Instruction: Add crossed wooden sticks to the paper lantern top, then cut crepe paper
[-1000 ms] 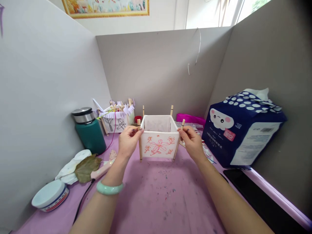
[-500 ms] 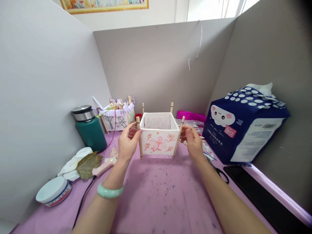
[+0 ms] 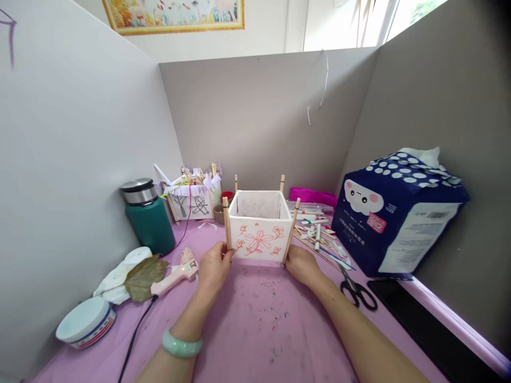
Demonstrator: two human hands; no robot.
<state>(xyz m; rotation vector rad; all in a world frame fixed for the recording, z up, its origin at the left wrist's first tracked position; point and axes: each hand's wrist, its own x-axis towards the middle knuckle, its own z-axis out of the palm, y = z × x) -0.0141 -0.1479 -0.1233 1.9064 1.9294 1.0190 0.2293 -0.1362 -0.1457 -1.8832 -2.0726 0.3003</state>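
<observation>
A white open-topped box [image 3: 260,239] with red and orange flowers drawn on its front stands upright in the middle, a wooden stick at each corner. My left hand [image 3: 214,266], a green bangle on its wrist, pinches the lower end of the front left stick [image 3: 227,226]. At the lower right corner my right hand [image 3: 304,266] is closed round the foot of the front right stick [image 3: 293,229]; its fingertips are partly hidden behind that corner.
To the left are a green bottle [image 3: 149,221], a similar decorated box [image 3: 195,205], a pink glue gun [image 3: 173,279], a dry leaf [image 3: 146,276] and a bowl [image 3: 85,324]. Rightward lie scissors [image 3: 357,292], markers [image 3: 318,236], a blue tissue pack [image 3: 399,213] and a black slab [image 3: 431,324].
Both hands have slid down from the upper part of the box to its lower corners and closed there. The box keeps about the same place; the view has tilted up slightly.
</observation>
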